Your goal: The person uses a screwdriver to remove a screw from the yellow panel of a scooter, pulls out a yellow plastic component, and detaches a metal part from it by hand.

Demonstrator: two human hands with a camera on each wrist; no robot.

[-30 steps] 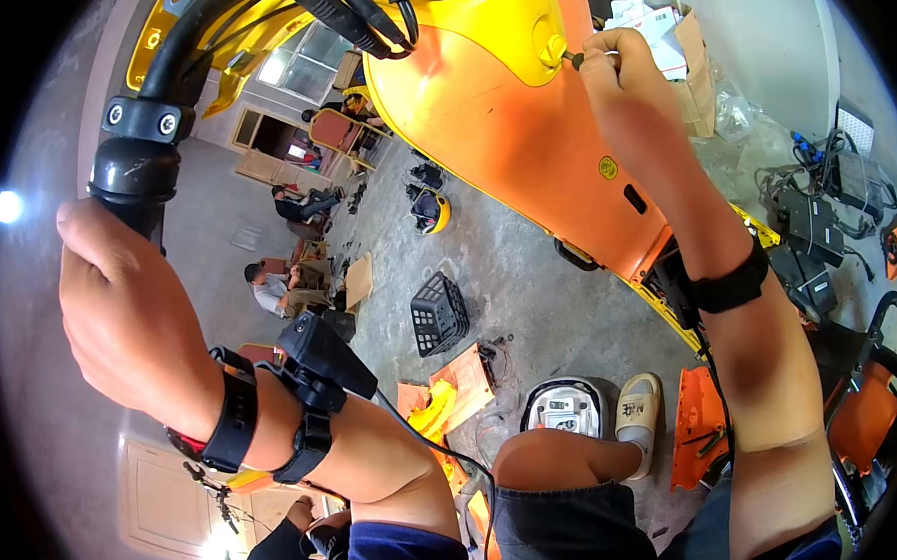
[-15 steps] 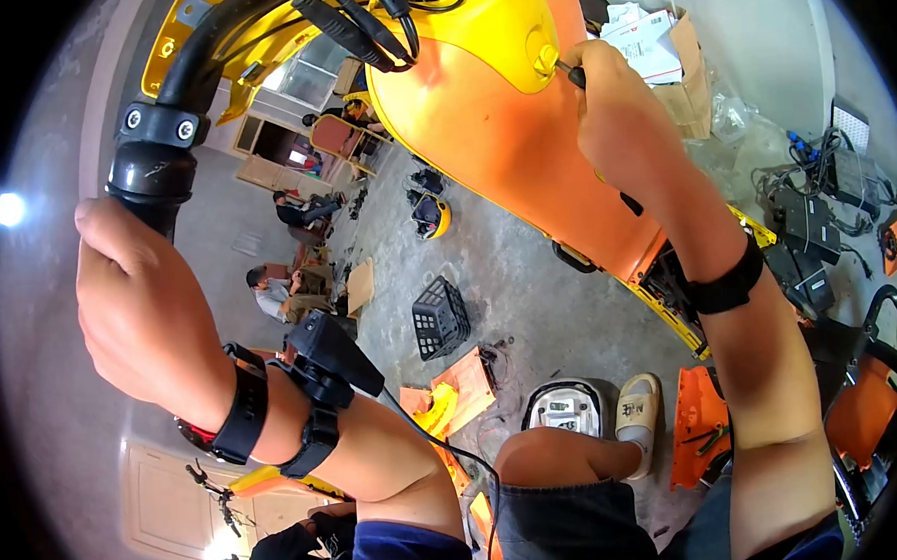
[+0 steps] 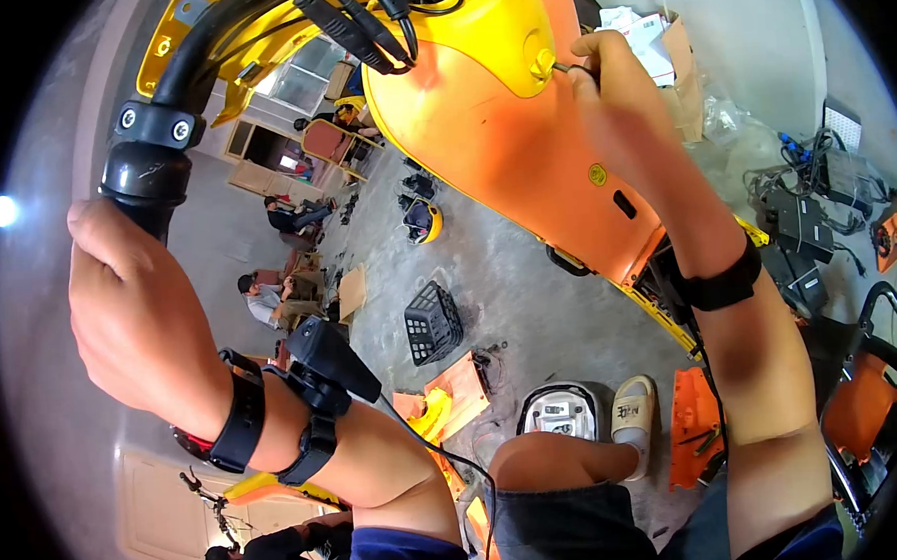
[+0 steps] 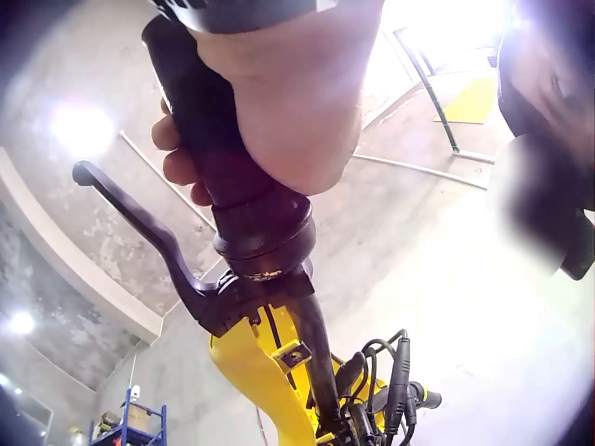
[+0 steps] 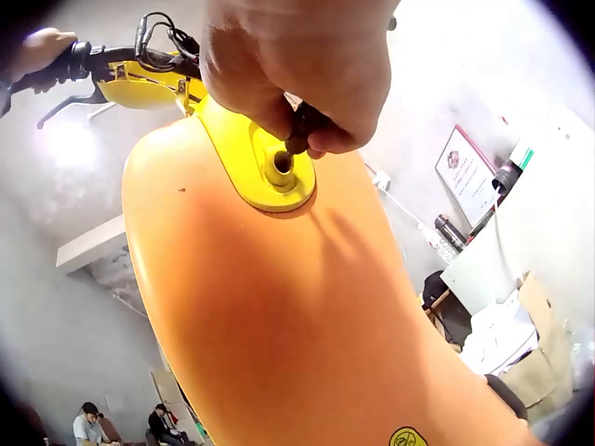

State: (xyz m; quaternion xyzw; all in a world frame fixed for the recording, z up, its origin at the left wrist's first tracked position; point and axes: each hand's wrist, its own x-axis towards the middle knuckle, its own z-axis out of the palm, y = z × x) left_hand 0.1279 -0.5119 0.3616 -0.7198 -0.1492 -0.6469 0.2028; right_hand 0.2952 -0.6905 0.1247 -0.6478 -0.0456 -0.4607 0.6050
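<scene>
My left hand (image 3: 139,303) is wrapped round the black handlebar grip (image 4: 200,102), with the fingers curled about its far side in the left wrist view. A brake lever (image 4: 139,223) sticks out beside that grip, clear of the fingers. My right hand (image 3: 625,87) pinches a small dark-handled tool (image 5: 303,128) with a thin shaft. The shaft's tip is right at a round yellow neck (image 5: 277,177) with a hole in its top. This neck rises from the yellow panel (image 3: 498,28) on the bike's orange body cover (image 3: 483,158). The handle is mostly hidden by the fingers.
Black cables (image 3: 358,34) loop near the handlebar. On the floor are a black crate (image 3: 432,323), a yellow helmet (image 3: 423,222) and orange panels (image 3: 695,429). Cardboard with papers (image 3: 654,46) lies beyond the right hand. Several people sit further back.
My right hand has turned and shifted slightly at the yellow neck, and more of the tool's thin shaft shows now. The left hand keeps its hold; handlebar and view have shifted a little.
</scene>
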